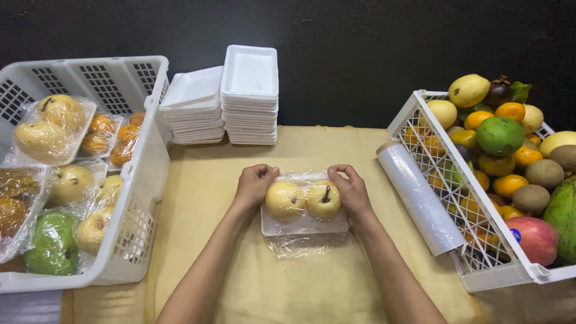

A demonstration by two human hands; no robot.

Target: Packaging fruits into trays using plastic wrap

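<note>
Gripping a white foam tray [303, 225] at mid-table on the yellow cloth [270, 282], seen from the head camera: left hand [254, 185] curled shut on the tray's left end, right hand [353, 193] curled shut on its right end, fingers pinching clear film [303, 243] over two yellow pears [303, 200]. Film roll [420, 201] just right; stacked empty trays [249, 96] behind; fruit crates [480, 264] either side.

A fruit-packing station is shown: crates of loose fruit [510, 180] and wrapped fruit [60, 180], stacked foam trays [249, 96] and a wrap roll [420, 198] on the bench [300, 282].
</note>
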